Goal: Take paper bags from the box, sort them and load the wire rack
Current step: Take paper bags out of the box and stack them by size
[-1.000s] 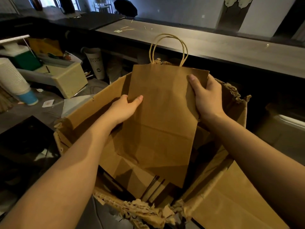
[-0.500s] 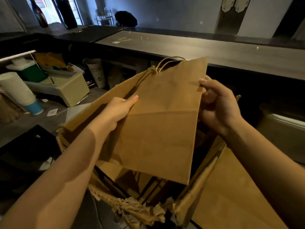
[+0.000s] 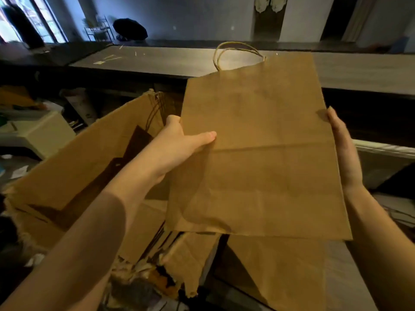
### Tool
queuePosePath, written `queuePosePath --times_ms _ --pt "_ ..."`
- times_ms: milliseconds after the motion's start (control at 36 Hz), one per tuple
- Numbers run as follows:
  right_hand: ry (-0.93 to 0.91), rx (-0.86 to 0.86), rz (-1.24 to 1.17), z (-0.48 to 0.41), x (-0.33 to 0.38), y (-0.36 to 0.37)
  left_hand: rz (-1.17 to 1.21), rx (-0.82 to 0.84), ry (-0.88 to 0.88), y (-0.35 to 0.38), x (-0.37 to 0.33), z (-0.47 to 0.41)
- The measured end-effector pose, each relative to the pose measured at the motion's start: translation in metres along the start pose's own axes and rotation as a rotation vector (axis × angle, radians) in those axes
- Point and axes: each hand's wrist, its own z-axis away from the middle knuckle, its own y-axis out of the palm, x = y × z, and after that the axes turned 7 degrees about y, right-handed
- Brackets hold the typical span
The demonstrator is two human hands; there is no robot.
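My torn box (image 3: 74, 167) sits nearest, at lower left, with more bags inside. Over its right side I hold a flat paper bag (image 3: 258, 153). My left hand (image 3: 179, 142) pinches its left edge, thumb on front. My right hand (image 3: 344, 153) lies straight-fingered against its right edge. Its handle (image 3: 235, 48) points toward the long surface (image 3: 168, 61) beyond.

paper bag (image 3: 258, 153) lifted clear of box (image 3: 89, 158), swung right

Paper bag (image 3: 258, 153) plain kraft brown, twisted handles (image 3: 238, 47) paler tan, cardboard box (image 3: 89, 153) similar brown, countertop (image 3: 157, 61) grey with faint streaked grain, casing at left (image 3: 45, 135) beige, far wall (image 3: 202, 19) pale blue-grey
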Motion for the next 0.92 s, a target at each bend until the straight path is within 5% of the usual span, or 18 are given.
queuePosePath --times_ms 417,583,917 --pt "0.100 -0.416 0.381 0.075 -0.060 -0.109 -0.627 0.261 0.288 0.113 -0.006 0.024" --pt "0.150 -0.687 0.550 0.099 -0.095 -0.130 -0.768 0.364 0.149 0.157 0.036 0.021" --pt "0.294 -0.803 0.853 0.107 -0.143 -0.145 -0.841 0.519 -0.173 0.195 0.112 0.022"
